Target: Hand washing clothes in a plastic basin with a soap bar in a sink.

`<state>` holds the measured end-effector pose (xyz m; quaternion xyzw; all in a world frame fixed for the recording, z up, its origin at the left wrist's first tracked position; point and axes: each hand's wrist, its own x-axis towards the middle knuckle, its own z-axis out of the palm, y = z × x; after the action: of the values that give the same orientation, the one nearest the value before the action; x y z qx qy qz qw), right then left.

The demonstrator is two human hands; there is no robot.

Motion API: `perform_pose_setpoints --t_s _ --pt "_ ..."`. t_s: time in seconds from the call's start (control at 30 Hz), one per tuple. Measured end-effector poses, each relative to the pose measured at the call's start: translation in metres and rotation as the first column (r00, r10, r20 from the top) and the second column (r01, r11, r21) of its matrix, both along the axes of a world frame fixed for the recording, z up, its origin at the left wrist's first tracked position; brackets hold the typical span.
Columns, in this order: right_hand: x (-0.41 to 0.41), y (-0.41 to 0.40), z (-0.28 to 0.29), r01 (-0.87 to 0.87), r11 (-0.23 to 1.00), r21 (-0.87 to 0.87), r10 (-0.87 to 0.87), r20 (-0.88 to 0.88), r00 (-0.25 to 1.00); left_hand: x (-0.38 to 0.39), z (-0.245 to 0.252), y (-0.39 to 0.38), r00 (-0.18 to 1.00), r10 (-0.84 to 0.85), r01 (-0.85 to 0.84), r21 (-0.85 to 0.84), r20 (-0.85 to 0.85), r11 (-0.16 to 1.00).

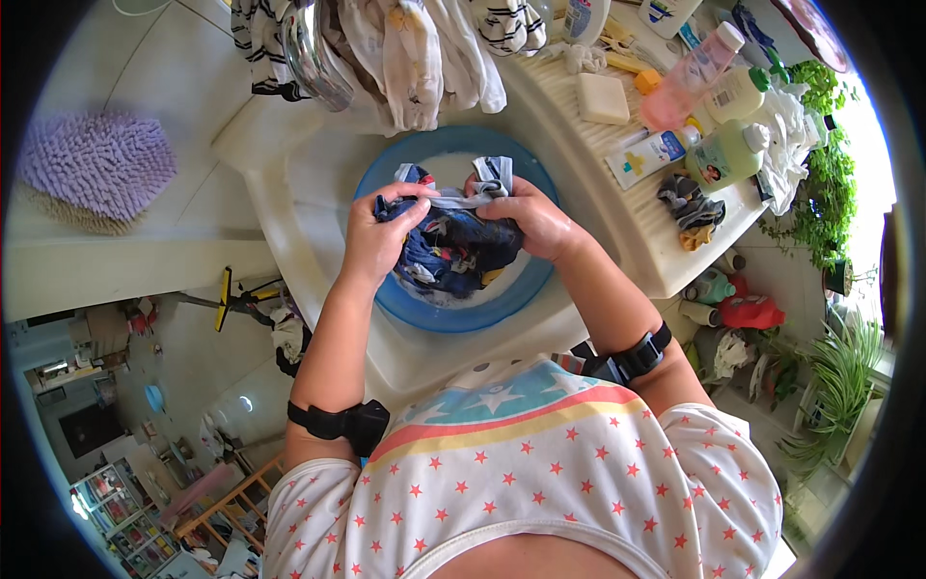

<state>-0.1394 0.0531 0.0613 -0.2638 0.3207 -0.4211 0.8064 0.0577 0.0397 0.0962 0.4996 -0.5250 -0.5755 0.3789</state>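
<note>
A wet dark blue patterned garment point(456, 246) hangs bunched between my two hands above a blue plastic basin point(463, 318). My left hand point(383, 228) pinches its light grey edge between thumb and fingers. On the other side, my right hand point(528, 217) grips the same grey band, with a folded end standing up over the fingers. Whitish sudsy water point(517, 271) shows in the basin around the cloth. The lower part of the garment hangs down to the water; whether it rests on the bottom is hidden. Under the basin is a cream laundry sink point(311, 188).
Pale clothes point(412, 65) hang over the sink's back edge beside a chrome faucet point(311, 54). The ribbed washboard ledge point(550, 94) at right bears a soap bar point(603, 99), a tube point(647, 155), several bottles and dark socks point(691, 203). A purple chenille mitt point(98, 163) lies at left.
</note>
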Motion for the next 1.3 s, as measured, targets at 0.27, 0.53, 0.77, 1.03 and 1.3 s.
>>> perform_pose_setpoints --t_s 0.27,0.53,0.77,1.03,1.3 --pt "-0.004 0.009 0.002 -0.026 0.998 -0.054 0.010 -0.279 0.960 -0.008 0.002 0.001 0.993 -0.093 0.099 -0.078 0.073 0.992" --pt "-0.003 0.012 -0.007 0.079 0.974 -0.213 -0.151 -0.349 0.925 -0.011 -0.003 0.003 0.969 -0.076 0.105 -0.112 0.234 0.988" --pt "0.011 0.009 -0.005 0.103 0.966 -0.237 -0.197 -0.419 0.886 -0.012 -0.019 -0.002 0.932 0.016 0.136 -0.391 0.362 0.910" --pt "0.019 0.003 -0.008 0.293 0.934 0.206 -0.272 -0.124 0.954 -0.010 -0.018 -0.003 0.946 0.122 -0.026 -0.303 0.301 0.953" --pt "0.020 -0.003 -0.017 0.339 0.906 0.254 -0.299 -0.183 0.937 -0.007 -0.019 -0.003 0.957 0.117 -0.013 -0.365 0.266 0.931"
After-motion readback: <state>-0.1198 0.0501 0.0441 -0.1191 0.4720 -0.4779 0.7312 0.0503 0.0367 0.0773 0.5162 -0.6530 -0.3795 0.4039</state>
